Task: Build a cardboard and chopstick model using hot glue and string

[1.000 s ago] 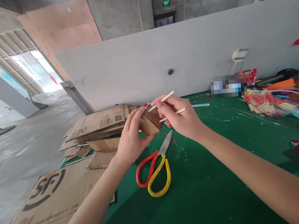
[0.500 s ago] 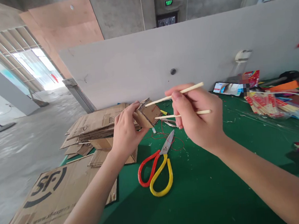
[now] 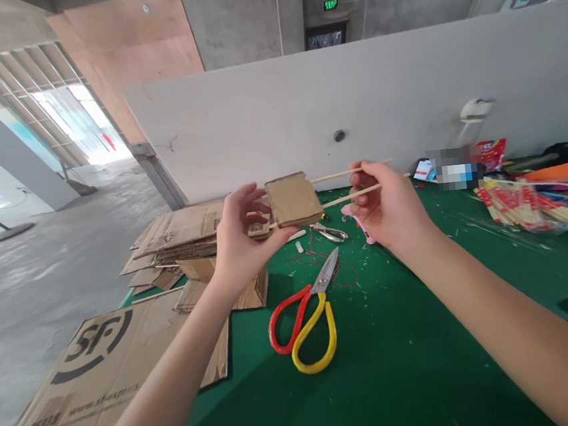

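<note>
My left hand [image 3: 240, 237] grips a small brown cardboard block [image 3: 293, 199] held up above the green table [image 3: 409, 362]. Two thin wooden sticks [image 3: 347, 197] run out of the block's right side, roughly level. My right hand [image 3: 388, 206] is closed on the far ends of both sticks, to the right of the block. Below the hands lie scissors [image 3: 307, 318] with one red and one yellow handle, blades pointing up toward a loop of red thread [image 3: 329, 262].
Flattened cardboard sheets [image 3: 180, 233] are stacked at the table's left; a large printed sheet [image 3: 88, 372] hangs over the left edge. Small metal pliers [image 3: 331, 233] lie behind the scissors. Packets of wooden sticks [image 3: 524, 206] and coloured clutter fill the back right. A grey partition [image 3: 353, 99] closes the back.
My left hand turned the cardboard block so a flat face shows. My right hand slid rightward along the two sticks, which now lie nearly level and closer together.
</note>
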### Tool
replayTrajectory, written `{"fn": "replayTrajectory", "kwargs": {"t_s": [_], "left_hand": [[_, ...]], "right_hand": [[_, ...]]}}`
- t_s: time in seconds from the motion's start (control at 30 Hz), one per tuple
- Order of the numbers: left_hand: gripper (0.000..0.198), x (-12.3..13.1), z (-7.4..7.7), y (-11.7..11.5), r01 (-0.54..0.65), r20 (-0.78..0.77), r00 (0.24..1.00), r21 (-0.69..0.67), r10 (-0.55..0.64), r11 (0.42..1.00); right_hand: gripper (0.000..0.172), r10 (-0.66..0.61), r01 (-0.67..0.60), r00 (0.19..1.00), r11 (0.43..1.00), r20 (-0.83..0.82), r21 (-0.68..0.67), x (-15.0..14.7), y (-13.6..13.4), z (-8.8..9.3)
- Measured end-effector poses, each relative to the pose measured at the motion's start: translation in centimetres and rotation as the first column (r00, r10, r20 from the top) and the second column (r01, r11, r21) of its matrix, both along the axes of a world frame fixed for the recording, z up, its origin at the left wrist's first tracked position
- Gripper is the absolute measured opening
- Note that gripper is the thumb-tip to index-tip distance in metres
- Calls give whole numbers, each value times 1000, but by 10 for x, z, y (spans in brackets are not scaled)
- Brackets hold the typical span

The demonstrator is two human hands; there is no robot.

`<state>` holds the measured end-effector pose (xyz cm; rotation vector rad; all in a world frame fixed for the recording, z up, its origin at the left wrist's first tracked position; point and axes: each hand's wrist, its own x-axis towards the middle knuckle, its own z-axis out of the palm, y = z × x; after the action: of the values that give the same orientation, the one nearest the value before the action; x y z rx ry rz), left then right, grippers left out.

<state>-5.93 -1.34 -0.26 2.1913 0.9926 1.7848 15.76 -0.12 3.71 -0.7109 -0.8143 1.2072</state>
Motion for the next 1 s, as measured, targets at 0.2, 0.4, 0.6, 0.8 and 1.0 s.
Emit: {"fn": "replayTrajectory", "kwargs": {"t_s": [0.2,0.4,0.6,0.8,1.0], "left_hand": [[60,16,3,-13,-54,-75,996,20,55,998],[62,19,-1,-13,-158,-138,979,-52,150,986],[61,16,3,-14,-234,-319,924,-33,212,972],[25,11,11,-13,-168,-568,823,-225,11,960],[23,22,10,-20,72,-238,936,-589,-258,805]], "right_hand": [[4,149,-202,959,956,-240,-215,3,13,-16],[11,108,-136,979,978,-174,-158,-6,8,-21],[12,151,-152,988,985,-14,-84,-14,3,-23],[18,37,-66,976,990,215,128,-6,2,-18],[40,40,-116,938,972,345,202,-4,5,-25]]}}
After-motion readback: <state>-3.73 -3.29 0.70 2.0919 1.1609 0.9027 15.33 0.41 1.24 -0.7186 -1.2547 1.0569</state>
